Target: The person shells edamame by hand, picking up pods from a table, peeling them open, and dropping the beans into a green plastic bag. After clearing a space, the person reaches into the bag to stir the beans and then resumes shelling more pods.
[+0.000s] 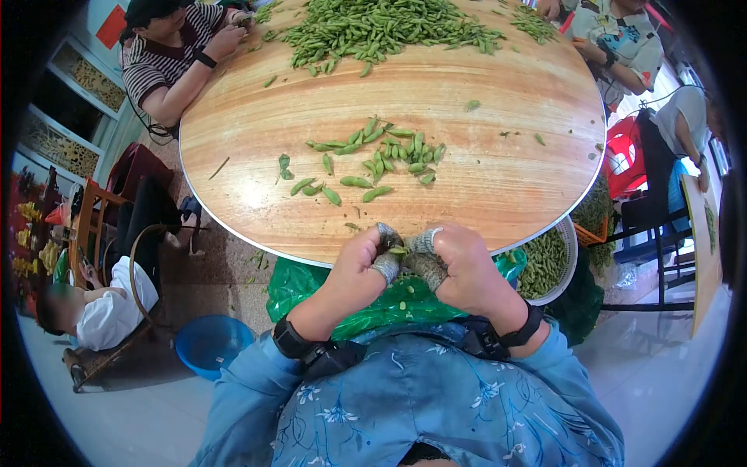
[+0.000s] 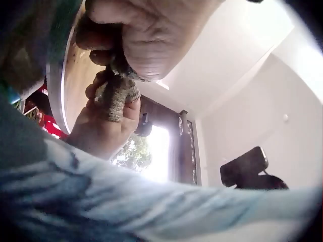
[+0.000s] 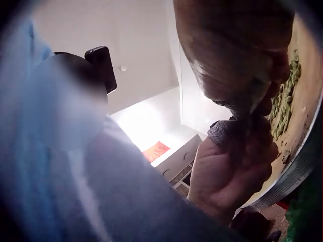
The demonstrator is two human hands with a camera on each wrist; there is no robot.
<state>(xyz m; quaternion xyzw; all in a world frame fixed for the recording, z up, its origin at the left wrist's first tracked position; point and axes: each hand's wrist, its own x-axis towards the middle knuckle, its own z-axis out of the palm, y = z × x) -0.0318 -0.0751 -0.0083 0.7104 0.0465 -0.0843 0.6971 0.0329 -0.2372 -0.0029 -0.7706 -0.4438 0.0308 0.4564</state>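
Note:
At the near edge of the table, my left hand and right hand meet with thumbs and fingers curled. Between their fingertips they pinch a green soybean pod. Grey knitted covers wrap the thumb and finger ends of both hands. In the left wrist view the right hand shows past the left palm; the pod is hidden there. The right wrist view has the left hand close against the right one, again hiding the pod. Loose soybean pods lie on the table just beyond my hands.
A large heap of soybean pods covers the far part of the round wooden table. Green plastic hangs below the near edge. A white basket of pods stands at right, a blue basin at left. Other people sit around.

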